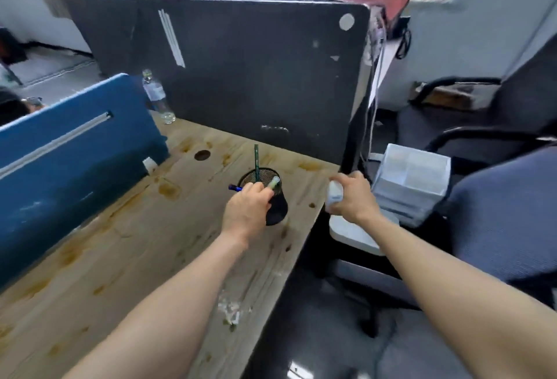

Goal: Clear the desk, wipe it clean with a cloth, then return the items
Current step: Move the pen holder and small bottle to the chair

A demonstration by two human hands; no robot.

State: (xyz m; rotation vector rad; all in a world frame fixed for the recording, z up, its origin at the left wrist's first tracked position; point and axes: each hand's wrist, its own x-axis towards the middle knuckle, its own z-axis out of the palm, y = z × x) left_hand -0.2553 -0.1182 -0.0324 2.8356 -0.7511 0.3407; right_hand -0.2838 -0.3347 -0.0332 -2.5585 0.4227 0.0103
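Observation:
A black mesh pen holder (277, 209) stands near the right edge of the stained wooden desk (126, 246), with a green pencil (256, 161) upright in it. My left hand (245, 212) is closed around its rim on the near side, with a blue pen (235, 188) and a pale marker (274, 182) under my fingers. My right hand (351, 197) grips a small white bottle (334, 194), held in the air just past the desk's right edge.
A clear water bottle (156, 98) stands at the desk's back left by a blue divider (69, 161). A dark partition (256, 77) closes the back. A white drawer box (410, 182) and white stool (352, 235) sit right of the desk, beside office chairs (497, 212). Paper scraps (232, 309) lie near the front edge.

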